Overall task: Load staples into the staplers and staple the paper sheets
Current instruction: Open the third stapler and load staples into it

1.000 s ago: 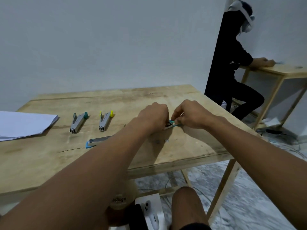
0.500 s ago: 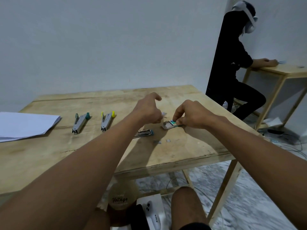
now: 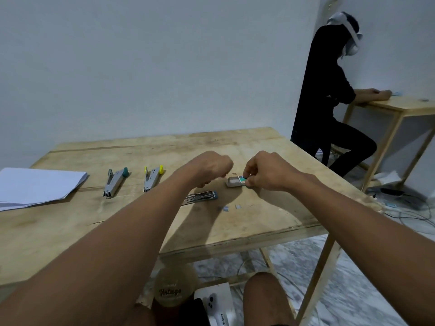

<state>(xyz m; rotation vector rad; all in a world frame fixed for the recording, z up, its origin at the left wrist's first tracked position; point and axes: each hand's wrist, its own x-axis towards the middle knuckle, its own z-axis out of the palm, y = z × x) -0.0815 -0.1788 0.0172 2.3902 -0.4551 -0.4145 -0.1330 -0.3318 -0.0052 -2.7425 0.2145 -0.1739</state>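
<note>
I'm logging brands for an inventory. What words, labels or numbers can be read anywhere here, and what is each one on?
"Vintage": in script on the brown cup under the table.
Handwritten marks on the white box beside the cup: too blurred to read.
Teal label on the staple box on the table: too small to read.
Nothing else shows readable text.

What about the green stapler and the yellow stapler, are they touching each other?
Apart. The head view shows the green stapler and the yellow stapler lying side by side, with a strip of bare table between them.
</note>
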